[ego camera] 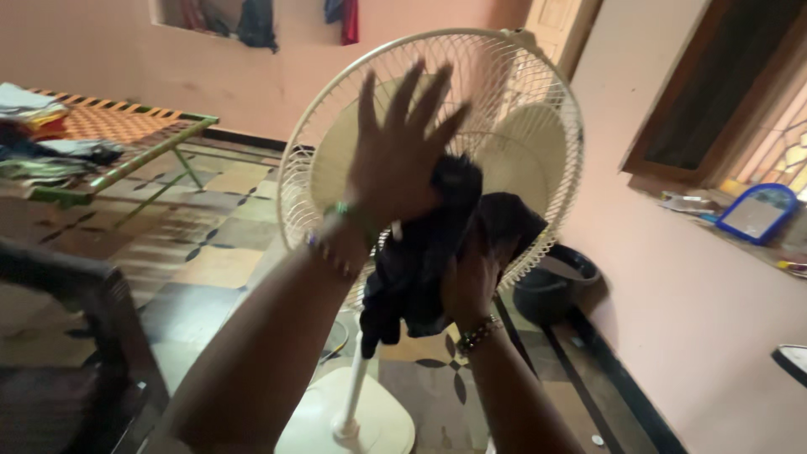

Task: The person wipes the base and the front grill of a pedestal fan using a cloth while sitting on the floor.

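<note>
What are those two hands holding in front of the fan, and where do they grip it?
The right hand grips a dark cloth by its bunched middle. The left hand holds nothing, fingers spread before the fan grille.

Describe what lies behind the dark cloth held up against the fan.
Behind the dark cloth show the white fan guard's wire ribs and pale blades. The guard's centre and hub are covered by the cloth, the spread left hand and the gripping right hand.

One pedestal fan [521, 143], one dark cloth [420, 261], one black bucket [551, 290], one blue-framed mirror [756, 213], two hands.
</note>
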